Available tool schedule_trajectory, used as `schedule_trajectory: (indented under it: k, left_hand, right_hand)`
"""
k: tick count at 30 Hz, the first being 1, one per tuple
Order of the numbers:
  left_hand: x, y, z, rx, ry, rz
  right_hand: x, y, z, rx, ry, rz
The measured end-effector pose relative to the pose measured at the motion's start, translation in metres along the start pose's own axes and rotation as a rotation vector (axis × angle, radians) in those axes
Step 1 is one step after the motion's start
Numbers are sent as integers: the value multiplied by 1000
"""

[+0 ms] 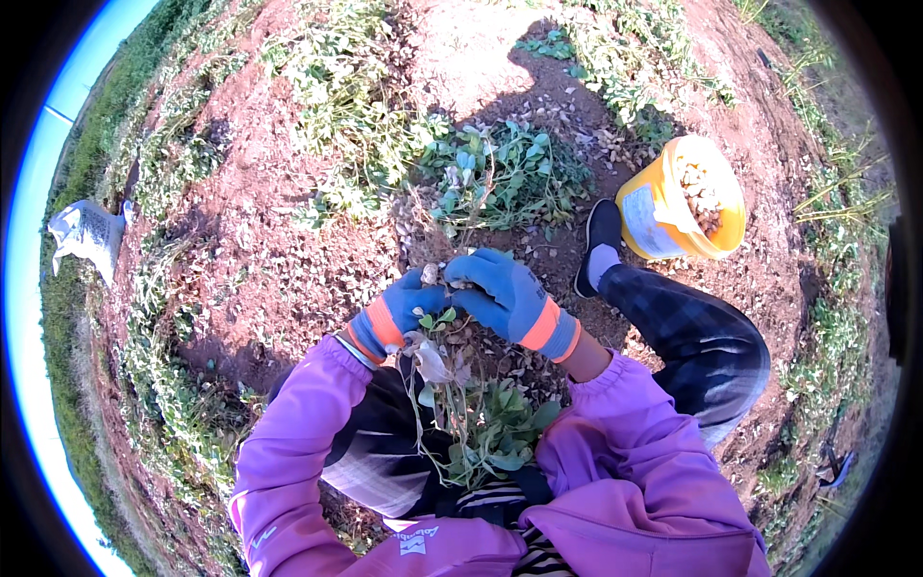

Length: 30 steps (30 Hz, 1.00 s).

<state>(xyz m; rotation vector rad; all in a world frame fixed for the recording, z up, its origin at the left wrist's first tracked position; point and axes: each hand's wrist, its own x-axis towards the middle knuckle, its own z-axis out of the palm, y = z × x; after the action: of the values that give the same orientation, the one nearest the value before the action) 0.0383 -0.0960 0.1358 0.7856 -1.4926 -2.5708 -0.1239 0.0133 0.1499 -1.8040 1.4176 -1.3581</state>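
Note:
Both my hands wear blue gloves with orange cuffs and meet in front of my lap. My left hand (pixel 398 310) is closed round the stems of an uprooted peanut plant (pixel 495 428). Its leafy end hangs down over my lap, and its roots point away from me. Pale peanut pods (pixel 430 274) show between the two hands. My right hand (pixel 502 291) is bent over the root end, its fingers pinched at the pods; the fingertips are partly hidden. Just beyond my hands lies a heap of green peanut plants (pixel 505 173).
A yellow bucket (pixel 661 197) partly filled with peanuts stands tilted beside my outstretched right foot (pixel 603 245). Rows of pulled, wilting plants (pixel 336 106) lie over reddish soil with scattered leaves. A white sack (pixel 88 236) sits at the far left.

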Motion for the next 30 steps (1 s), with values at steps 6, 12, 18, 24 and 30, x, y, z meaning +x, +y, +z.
schedule_trajectory:
  k: [6, 12, 18, 24, 30]
  left_hand:
    - [0, 5, 8, 25, -90, 47]
    - [1, 4, 14, 65, -10, 55]
    - [2, 3, 8, 264, -30, 108]
    - [1, 7, 14, 43, -44, 13]
    - [2, 9, 15, 35, -33, -6]
  right_hand:
    - [-10, -11, 3, 673, 114, 526]
    - [-16, -4, 6, 950, 175, 636]
    - [-14, -9, 6, 653, 149, 406]
    - [-15, 1, 10, 726, 147, 481]
    - [-16, 2, 2, 1054, 174, 699]
